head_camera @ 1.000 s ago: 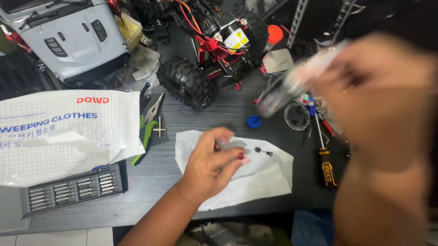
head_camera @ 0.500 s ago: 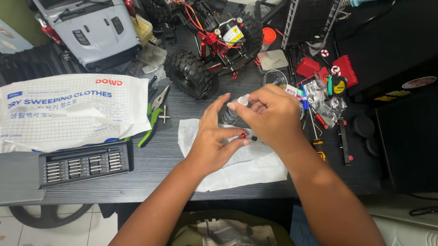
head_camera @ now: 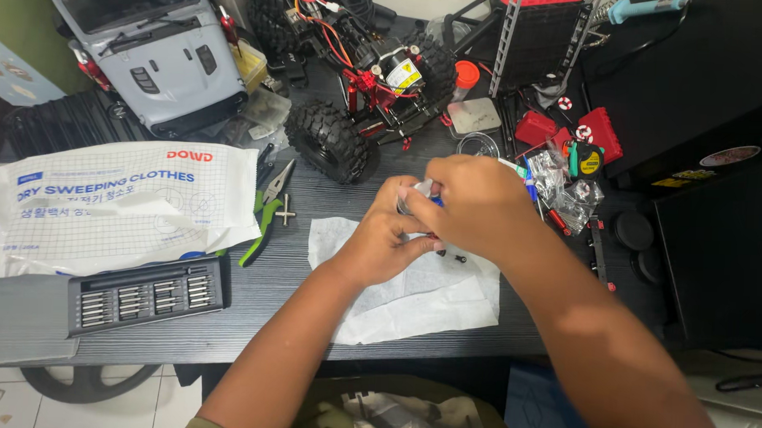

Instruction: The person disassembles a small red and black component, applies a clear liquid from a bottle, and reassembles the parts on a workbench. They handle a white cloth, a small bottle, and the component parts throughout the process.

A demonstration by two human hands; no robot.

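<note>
Both hands meet above a white cloth sheet (head_camera: pixel 412 295) spread on the dark slatted table (head_camera: pixel 314 205). The left hand (head_camera: pixel 386 239) comes up from below with its fingers curled around a small clear container (head_camera: pixel 409 198) (only a sliver of it and a bit of blue show between the hands), and the right hand (head_camera: pixel 474 205) closes over the same container from above, knuckles up, so both hands grip it together just over the sheet's upper edge. What exactly the right fingers do on the far side is hidden. A few tiny dark parts (head_camera: pixel 454 257) lie on the sheet just beside the right hand. To the left of the hands, green-handled pliers (head_camera: pixel 262 222) lie near a white pack of cleaning cloths (head_camera: pixel 119 205), and a dark case of screwdriver bits (head_camera: pixel 146 292) sits below that pack. Behind the hands stands a model truck chassis (head_camera: pixel 364 95) with red parts and knobby tyres, and a grey model car body (head_camera: pixel 154 50) rests farther left. Small clear bags (head_camera: pixel 567 191) and a screwdriver (head_camera: pixel 543 207) lie just right of the right hand.
</note>
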